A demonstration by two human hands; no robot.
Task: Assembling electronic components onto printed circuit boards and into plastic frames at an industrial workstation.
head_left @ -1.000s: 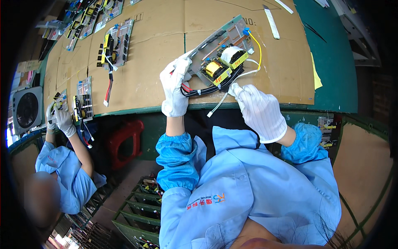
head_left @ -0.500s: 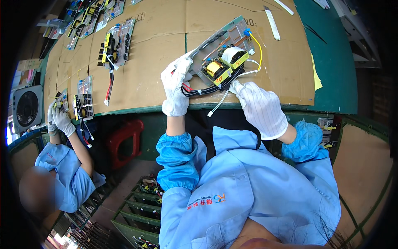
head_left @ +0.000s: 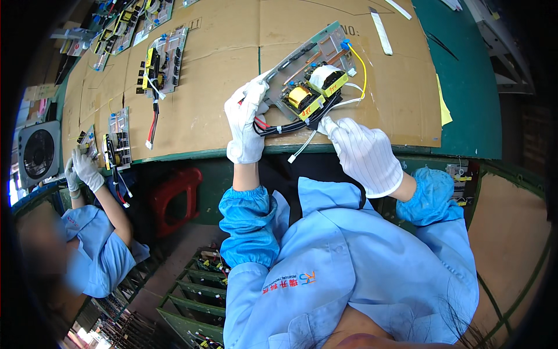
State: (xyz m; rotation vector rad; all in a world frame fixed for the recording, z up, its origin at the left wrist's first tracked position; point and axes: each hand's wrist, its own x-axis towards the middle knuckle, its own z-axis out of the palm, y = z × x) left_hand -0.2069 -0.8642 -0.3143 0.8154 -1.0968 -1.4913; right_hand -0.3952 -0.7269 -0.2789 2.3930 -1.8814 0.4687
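Note:
A circuit board [head_left: 285,74] is held tilted over the cardboard-covered bench in front of me. Two yellow-taped transformers [head_left: 301,98] sit on it, and a yellow wire [head_left: 365,75] loops off its right corner. My left hand [head_left: 245,125], in a white glove, is closed round the board's lower left end and the bent part of a black cable bundle [head_left: 285,129]. With thumb and fingers pinched together, my gloved right hand [head_left: 366,154] grips the right part of that bundle below the transformers. A white lead [head_left: 303,146] with a small connector hangs beside it.
Similar boards lie on the cardboard [head_left: 226,75], one at the left [head_left: 168,61] and several farther back. A co-worker's gloved hands [head_left: 84,168] are by a board at the far left. A red stool [head_left: 180,195], green rack [head_left: 192,302] and round fan [head_left: 39,152] stand nearby.
My right hand has shifted slightly left along the cable bundle, and the white lead's connector end has swung a little left. The board stays nearly still. The co-worker's hands have moved slightly down.

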